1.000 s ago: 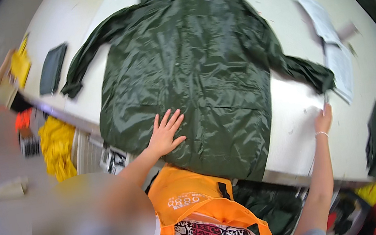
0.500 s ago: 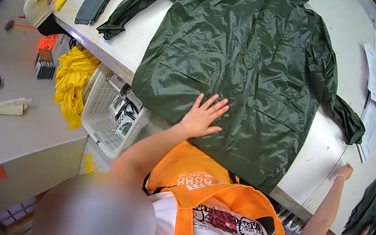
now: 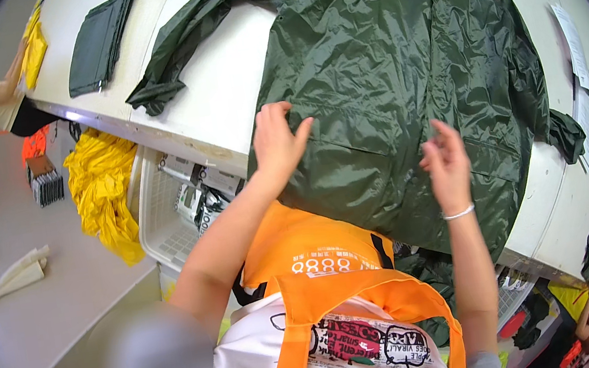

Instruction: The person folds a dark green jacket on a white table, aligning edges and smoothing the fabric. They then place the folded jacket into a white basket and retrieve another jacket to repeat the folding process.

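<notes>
A dark green raincoat (image 3: 373, 96) lies spread on the white table in front of me, its collar at the far end and its hem toward my body. Over its left side edge rests my left hand (image 3: 279, 140), thumb apart from bent fingers, with no cloth pinched between them. Above the lower front, right of the middle, my right hand (image 3: 448, 165) is raised with fingers loosely spread and nothing in them; it is slightly blurred. One sleeve (image 3: 170, 65) stretches out to the left. The other sleeve's cuff (image 3: 566, 134) shows at the right.
Folded dark green garments (image 3: 101, 41) lie on the table (image 3: 222, 107) at the far left. Below its edge stand a white basket (image 3: 149, 206) of packets and a yellow heap of cloth (image 3: 101, 190). Papers (image 3: 574, 54) lie right. Another person (image 3: 6, 90) handles yellow cloth at far left.
My left hand has moved from lying flat on the raincoat's lower part to its left edge. My right hand has come from the table at the right to over the raincoat. The view has shifted.
</notes>
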`<state>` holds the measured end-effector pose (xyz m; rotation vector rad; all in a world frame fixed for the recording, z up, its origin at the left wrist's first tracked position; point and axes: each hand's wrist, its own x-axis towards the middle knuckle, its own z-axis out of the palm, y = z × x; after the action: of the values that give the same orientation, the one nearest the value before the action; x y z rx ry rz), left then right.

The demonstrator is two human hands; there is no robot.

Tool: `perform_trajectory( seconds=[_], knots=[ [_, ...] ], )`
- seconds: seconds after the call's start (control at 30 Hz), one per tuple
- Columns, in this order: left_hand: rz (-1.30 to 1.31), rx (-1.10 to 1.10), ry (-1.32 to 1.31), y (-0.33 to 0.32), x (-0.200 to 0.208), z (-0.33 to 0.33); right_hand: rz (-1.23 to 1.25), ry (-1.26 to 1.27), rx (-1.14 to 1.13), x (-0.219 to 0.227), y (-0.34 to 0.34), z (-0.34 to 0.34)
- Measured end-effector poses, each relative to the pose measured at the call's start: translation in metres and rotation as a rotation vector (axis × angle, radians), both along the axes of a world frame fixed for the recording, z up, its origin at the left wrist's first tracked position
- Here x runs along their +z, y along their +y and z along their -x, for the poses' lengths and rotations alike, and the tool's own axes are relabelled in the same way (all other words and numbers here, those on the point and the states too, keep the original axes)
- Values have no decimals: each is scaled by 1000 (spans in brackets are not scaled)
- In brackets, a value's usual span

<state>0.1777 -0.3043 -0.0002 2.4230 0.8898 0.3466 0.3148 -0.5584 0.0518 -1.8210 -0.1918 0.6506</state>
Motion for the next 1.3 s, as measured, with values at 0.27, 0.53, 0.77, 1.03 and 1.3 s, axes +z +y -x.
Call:
perform_trajectory(
  seconds=[0.27, 0.53, 0.77, 1.03, 1.3],
  knots=[
    [435, -3, 244, 56, -14, -8, 54, -78, 68, -34, 120, 82],
    [1149, 60, 130, 95, -19, -4, 224, -329, 217, -49, 164, 71],
    [1256, 42, 90, 102, -23, -1, 423, -485, 417, -51, 193, 58],
    [1254, 17, 52, 98, -29, 2, 410, -637, 473, -61, 199, 57],
    [1051, -103, 214, 109, 6, 33, 354, -472, 431, -55, 178, 54]
  ],
)
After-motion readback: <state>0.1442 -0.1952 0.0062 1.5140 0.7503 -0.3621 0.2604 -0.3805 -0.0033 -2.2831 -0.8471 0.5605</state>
